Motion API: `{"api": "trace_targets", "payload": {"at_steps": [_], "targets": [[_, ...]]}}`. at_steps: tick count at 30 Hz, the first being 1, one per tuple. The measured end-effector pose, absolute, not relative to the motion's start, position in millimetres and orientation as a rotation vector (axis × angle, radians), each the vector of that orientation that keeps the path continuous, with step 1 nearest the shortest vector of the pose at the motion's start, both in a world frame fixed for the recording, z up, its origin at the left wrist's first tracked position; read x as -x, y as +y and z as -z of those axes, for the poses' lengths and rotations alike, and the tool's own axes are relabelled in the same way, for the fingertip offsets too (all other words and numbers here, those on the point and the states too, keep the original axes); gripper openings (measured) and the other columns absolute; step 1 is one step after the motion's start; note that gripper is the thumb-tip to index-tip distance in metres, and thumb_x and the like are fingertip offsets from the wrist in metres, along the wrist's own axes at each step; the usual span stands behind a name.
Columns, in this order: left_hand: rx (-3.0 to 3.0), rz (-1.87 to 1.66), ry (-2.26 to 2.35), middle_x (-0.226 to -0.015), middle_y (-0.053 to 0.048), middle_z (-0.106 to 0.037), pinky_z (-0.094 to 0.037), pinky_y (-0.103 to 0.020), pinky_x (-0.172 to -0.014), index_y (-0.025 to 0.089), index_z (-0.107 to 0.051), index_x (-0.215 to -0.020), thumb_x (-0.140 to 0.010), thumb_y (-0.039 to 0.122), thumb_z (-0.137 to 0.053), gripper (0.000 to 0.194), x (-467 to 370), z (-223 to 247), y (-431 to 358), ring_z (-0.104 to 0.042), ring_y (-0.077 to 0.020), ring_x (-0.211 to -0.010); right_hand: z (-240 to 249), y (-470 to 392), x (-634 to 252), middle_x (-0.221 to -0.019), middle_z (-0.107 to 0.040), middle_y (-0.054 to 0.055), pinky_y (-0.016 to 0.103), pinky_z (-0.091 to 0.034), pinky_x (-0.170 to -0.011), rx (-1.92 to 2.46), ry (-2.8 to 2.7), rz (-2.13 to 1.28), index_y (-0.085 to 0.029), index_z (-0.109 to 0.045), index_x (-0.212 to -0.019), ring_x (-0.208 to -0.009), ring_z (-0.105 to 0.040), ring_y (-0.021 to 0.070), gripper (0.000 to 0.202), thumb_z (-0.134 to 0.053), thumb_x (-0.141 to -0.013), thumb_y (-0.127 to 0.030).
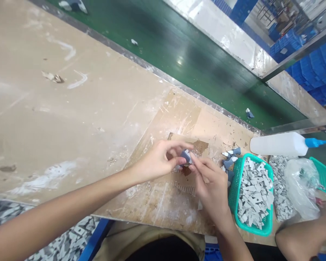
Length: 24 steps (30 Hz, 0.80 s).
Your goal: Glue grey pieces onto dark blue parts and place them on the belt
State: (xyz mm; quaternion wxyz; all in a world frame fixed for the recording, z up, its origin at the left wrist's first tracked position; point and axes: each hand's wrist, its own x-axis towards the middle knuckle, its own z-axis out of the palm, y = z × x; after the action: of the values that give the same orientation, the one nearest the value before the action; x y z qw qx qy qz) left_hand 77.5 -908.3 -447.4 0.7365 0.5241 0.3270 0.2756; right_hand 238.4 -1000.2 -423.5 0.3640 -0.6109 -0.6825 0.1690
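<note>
Between my two hands is a small blue-grey plastic piece [186, 156] with a light grey part on it. My left hand [165, 157] pinches it from the left with thumb and fingers. From the right, the fingertips of my right hand [208, 177] press together against its lighter side; what else they hold is hidden. Below the hands lies a stained cardboard piece [187, 139]. Several similar blue-grey and white pieces [229, 161] rest on the table just right of my hands.
A teal basket [235, 203] of light grey parts stands at right, beside a clear bag [281, 188] of parts and a white bottle [278, 144] with a blue nozzle. Another person's arm [304, 235] reaches in at lower right. A green belt [157, 47] runs along the far edge.
</note>
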Motion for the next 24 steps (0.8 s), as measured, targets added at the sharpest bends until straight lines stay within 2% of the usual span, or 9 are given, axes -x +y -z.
{"api": "trace_targets", "payload": {"at_steps": [2, 4, 6, 10, 13, 16, 20, 24], "targets": [[-0.994, -0.635, 0.646, -0.071, -0.002, -0.07, -0.058, -0.024, -0.061, 0.016, -0.071, -0.111, -0.078, 0.017, -0.074, 0.034, -75.4, 446.4, -901.6, -0.068, -0.0148, -0.061, 416.2, -998.2, -244.0, -0.103, -0.074, 0.003, 0.022, -0.058, -0.081, 1.604, -1.708, -0.437, -0.025, -0.065, -0.133, -0.089, -0.071, 0.0123, 0.04, -0.062, -0.095, -0.014], [-0.775, -0.641, 0.607, -0.072, -0.003, -0.069, -0.06, -0.028, -0.059, 0.014, -0.071, -0.097, -0.074, 0.018, -0.077, 0.024, -72.9, 444.0, -895.1, -0.069, -0.017, -0.06, 408.4, -1003.4, -250.2, -0.109, -0.074, 0.003, 0.023, -0.058, -0.086, 1.628, -1.633, -0.365, -0.026, -0.062, -0.137, -0.096, -0.071, 0.0132, 0.041, -0.062, -0.096, -0.018], [-0.597, -0.658, 0.656, -0.07, -0.003, -0.066, -0.06, -0.029, -0.053, 0.012, -0.067, -0.084, -0.069, 0.012, -0.077, 0.018, -70.4, 441.4, -889.0, -0.069, -0.0192, -0.057, 402.3, -1014.8, -256.6, -0.111, -0.073, 0.002, 0.024, -0.057, -0.086, 1.668, -1.55, -0.293, -0.029, -0.062, -0.137, -0.099, -0.07, 0.0139, 0.04, -0.061, -0.097, -0.02], [-0.433, -0.748, 0.785, -0.063, -0.001, -0.061, -0.057, -0.025, -0.045, 0.013, -0.062, -0.084, -0.065, -0.002, -0.065, 0.024, -67.0, 438.8, -880.5, -0.069, -0.0208, -0.053, 397.2, -1043.0, -266.3, -0.102, -0.074, 0.0, 0.027, -0.057, -0.076, 1.703, -1.342, -0.197, -0.034, -0.067, -0.13, -0.085, -0.07, 0.015, 0.036, -0.062, -0.096, -0.022], [-0.385, -0.775, 0.842, -0.065, -0.003, -0.063, -0.055, -0.022, -0.043, 0.014, -0.058, -0.087, -0.068, -0.004, -0.058, 0.026, -67.3, 438.5, -878.4, -0.067, -0.019, -0.051, 397.0, -1058.5, -269.0, -0.09, -0.073, -0.001, 0.029, -0.054, -0.069, 1.667, -1.16, -0.061, -0.034, -0.072, -0.122, -0.073, -0.066, 0.015, 0.033, -0.066, -0.093, -0.02], [-0.361, -0.774, 0.872, -0.067, -0.004, -0.064, -0.055, -0.019, -0.047, 0.015, -0.057, -0.092, -0.073, -0.003, -0.056, 0.026, -69.6, 438.0, -879.5, -0.067, -0.0159, -0.052, 396.5, -1069.1, -273.0, -0.083, -0.07, 0.0, 0.03, -0.051, -0.069, 1.679, -1.006, 0.001, -0.032, -0.073, -0.12, -0.069, -0.063, 0.0147, 0.03, -0.067, -0.093, -0.022], [-0.488, -0.757, 0.879, -0.073, -0.004, -0.067, -0.058, -0.019, -0.059, 0.015, -0.061, -0.104, -0.072, 0.005, -0.069, 0.034, -73.5, 435.4, -880.2, -0.068, -0.014, -0.06, 394.4, -1086.7, -297.0, -0.085, -0.069, 0.004, 0.034, -0.051, -0.071, 1.8, -0.801, 0.079, -0.024, -0.073, -0.121, -0.072, -0.063, 0.0187, 0.029, -0.067, -0.093, -0.03], [-0.828, -0.808, 1.046, -0.075, -0.001, -0.071, -0.058, -0.023, -0.063, 0.016, -0.064, -0.097, -0.055, 0.021, -0.091, 0.05, -80.5, 426.2, -855.2, -0.068, -0.0162, -0.063, 399.4, -1109.2, -349.2, -0.104, -0.073, 0.007, 0.034, -0.052, -0.082, 1.966, -0.886, 0.132, -0.022, -0.075, -0.114, -0.086, -0.067, 0.0221, 0.028, -0.067, -0.093, -0.038]]}}
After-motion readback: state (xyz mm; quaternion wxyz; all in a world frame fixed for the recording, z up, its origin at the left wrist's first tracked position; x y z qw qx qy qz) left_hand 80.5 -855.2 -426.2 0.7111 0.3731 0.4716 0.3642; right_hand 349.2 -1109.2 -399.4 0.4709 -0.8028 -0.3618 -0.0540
